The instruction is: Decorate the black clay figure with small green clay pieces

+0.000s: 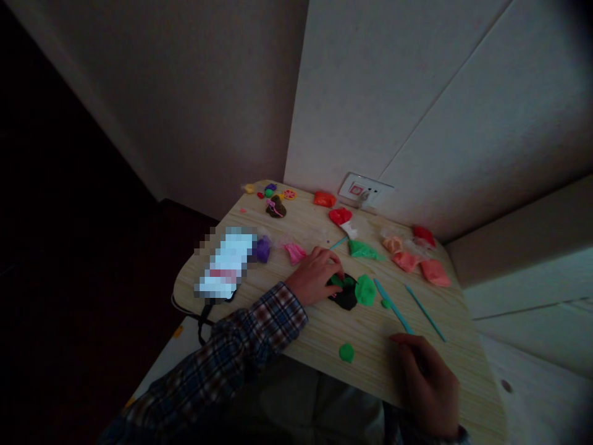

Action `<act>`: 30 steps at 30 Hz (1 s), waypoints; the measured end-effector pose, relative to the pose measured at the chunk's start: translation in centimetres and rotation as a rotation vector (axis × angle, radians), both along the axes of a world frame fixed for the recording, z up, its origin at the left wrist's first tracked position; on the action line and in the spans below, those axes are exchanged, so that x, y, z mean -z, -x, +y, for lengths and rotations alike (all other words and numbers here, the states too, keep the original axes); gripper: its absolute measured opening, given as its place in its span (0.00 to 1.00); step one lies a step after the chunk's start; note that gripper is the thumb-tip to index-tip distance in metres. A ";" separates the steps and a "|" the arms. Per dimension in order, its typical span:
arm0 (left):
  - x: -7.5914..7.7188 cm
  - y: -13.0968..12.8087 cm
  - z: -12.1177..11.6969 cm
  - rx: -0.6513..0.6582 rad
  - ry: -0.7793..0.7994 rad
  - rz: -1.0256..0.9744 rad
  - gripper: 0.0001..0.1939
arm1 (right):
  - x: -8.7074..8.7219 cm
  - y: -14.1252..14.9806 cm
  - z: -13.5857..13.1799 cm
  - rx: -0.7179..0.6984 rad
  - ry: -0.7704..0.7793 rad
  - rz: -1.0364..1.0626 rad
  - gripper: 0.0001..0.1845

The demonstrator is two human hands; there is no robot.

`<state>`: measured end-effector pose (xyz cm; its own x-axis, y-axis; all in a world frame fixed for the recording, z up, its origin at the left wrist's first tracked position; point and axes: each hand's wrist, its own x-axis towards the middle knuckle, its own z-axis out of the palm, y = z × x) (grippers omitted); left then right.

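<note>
A flat black clay piece (345, 301) lies on the table with green clay on its upper part. My left hand (317, 275) rests at its left side, fingers bent and closed on its edge. A round green clay disc (365, 290) touches the black piece on the right. My right hand (428, 377) is low at the right, fingers curled together; whatever may be between them is hidden. Just beyond its fingertips is the end of a blue modelling tool (393, 306). A small green clay ball (386, 304) sits beside that tool, and a flattened green piece (346, 353) lies near the front edge.
A phone (227, 262) with a lit, blurred screen and a cable stands at the left. Toward the back lie a brown clay figure (276, 207) and several bagged clays, including green clay (365, 250) and red clay (340, 216). A thin blue tool (425, 313) lies right. A wall socket (365, 187) is behind.
</note>
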<state>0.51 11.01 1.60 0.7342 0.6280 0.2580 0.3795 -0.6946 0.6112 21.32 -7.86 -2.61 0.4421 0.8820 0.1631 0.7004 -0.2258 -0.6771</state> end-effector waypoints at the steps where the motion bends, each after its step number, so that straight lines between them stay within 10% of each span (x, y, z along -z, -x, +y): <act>1: 0.0 0.0 0.0 -0.001 -0.006 0.006 0.10 | 0.0 0.1 0.0 0.004 0.000 0.002 0.16; 30: 0.3 -0.6 -1.1 -0.057 0.164 -0.083 0.18 | -0.3 0.5 0.0 -0.016 -0.024 -0.024 0.14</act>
